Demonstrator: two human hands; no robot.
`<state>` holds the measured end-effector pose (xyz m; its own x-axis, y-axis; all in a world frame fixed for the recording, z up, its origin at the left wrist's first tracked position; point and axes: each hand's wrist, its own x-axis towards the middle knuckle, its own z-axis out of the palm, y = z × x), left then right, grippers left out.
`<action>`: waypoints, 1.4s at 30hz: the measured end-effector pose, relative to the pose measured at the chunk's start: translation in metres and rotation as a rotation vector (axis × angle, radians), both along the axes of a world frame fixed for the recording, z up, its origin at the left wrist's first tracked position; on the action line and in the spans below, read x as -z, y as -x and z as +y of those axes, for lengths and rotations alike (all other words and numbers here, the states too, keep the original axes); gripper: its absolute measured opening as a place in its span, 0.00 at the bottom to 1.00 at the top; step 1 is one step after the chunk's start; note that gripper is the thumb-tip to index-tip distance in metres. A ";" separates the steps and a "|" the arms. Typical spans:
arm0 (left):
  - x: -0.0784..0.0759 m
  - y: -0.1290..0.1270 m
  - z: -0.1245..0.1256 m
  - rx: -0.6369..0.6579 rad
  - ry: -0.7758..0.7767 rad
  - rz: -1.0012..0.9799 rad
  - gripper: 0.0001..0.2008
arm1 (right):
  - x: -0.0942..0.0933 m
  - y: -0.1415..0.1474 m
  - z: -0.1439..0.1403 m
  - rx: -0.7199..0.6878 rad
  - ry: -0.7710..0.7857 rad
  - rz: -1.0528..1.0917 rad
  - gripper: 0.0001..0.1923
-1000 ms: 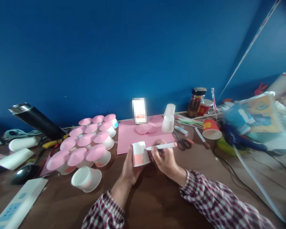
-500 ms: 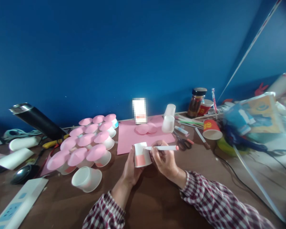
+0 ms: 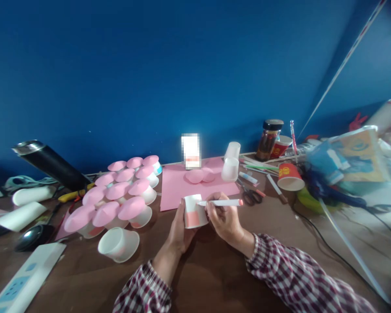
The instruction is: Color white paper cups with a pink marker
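Observation:
A white paper cup [image 3: 193, 208] with a pinkish-orange patch stands rim down in my left hand [image 3: 178, 230], its fingers wrapped round the side and bottom. My right hand [image 3: 224, 219] pinches a white marker [image 3: 226, 202] with a pink end cap, and the marker's tip meets or nearly meets the cup's upper right side. Behind the cup lies pink paper [image 3: 174, 191] with pink paper discs [image 3: 194, 176] on it. At left, several upturned cups wear pink paper cones [image 3: 117, 191]. Nearer to me, white cups [image 3: 119, 244] lie on their sides.
Scissors [image 3: 252, 195], pens [image 3: 276, 188] and a red paper cup [image 3: 289, 177] are at right, near a dark-lidded jar [image 3: 270, 140]. White cups [image 3: 230, 168] stand on the paper's right edge. A black flask [image 3: 52, 165] and a power strip [image 3: 22, 278] are at left.
The marker has shifted very slightly left along the cup with my right hand. My left hand keeps the cup in the same place.

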<state>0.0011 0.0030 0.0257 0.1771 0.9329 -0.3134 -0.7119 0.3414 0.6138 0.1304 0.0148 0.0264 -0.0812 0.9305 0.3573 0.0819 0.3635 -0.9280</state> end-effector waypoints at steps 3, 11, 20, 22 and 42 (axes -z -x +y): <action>0.000 0.000 0.000 0.000 0.007 0.008 0.23 | -0.001 -0.001 0.000 0.020 -0.012 -0.027 0.05; -0.003 0.000 -0.001 -0.014 0.004 -0.008 0.22 | -0.005 -0.003 0.003 0.064 -0.049 -0.068 0.04; -0.001 0.001 0.000 -0.040 0.027 0.007 0.22 | -0.003 -0.004 0.004 0.075 -0.056 -0.073 0.04; 0.001 0.002 0.000 -0.038 0.019 0.006 0.22 | -0.004 -0.004 0.004 0.084 -0.069 -0.076 0.04; 0.001 -0.001 -0.001 0.019 -0.004 -0.006 0.25 | -0.004 -0.002 0.004 0.097 -0.099 0.006 0.05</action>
